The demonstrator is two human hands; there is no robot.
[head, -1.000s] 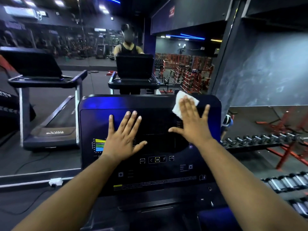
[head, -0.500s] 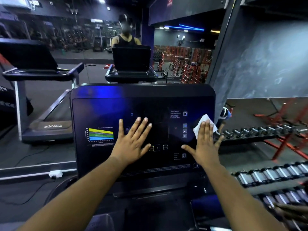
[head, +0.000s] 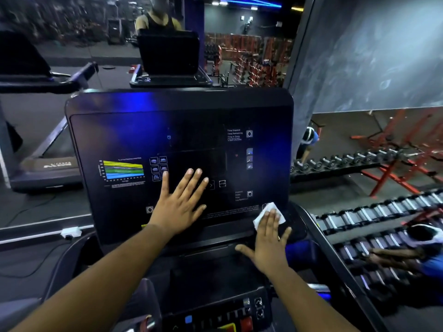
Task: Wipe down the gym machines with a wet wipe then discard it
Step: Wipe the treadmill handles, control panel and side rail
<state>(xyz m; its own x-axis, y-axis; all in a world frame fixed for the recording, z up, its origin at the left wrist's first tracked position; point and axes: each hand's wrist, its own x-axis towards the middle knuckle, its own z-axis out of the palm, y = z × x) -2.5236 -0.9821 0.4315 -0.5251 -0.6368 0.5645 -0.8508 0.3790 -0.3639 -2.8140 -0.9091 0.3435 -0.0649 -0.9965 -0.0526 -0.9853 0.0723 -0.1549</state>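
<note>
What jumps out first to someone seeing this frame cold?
The dark treadmill console fills the centre, with a coloured chart glowing at its left. The left hand lies flat on the console's middle, while the right hand presses a white wet wipe against its lower right corner. Rows of dumbbells line racks off to the right.

On the treadmill console (head: 179, 130) I can read "Time Elapsed" at upper right, beside a small diamond button (head: 249, 133); the lines under it look like "Time Remaining" and "Time In Zone", less sure. The coloured band chart (head: 123, 170) at left carries captions too small to read. The lettering on the mirrored treadmill's base (head: 57, 165) is reversed and blurred; I cannot read it.
</note>
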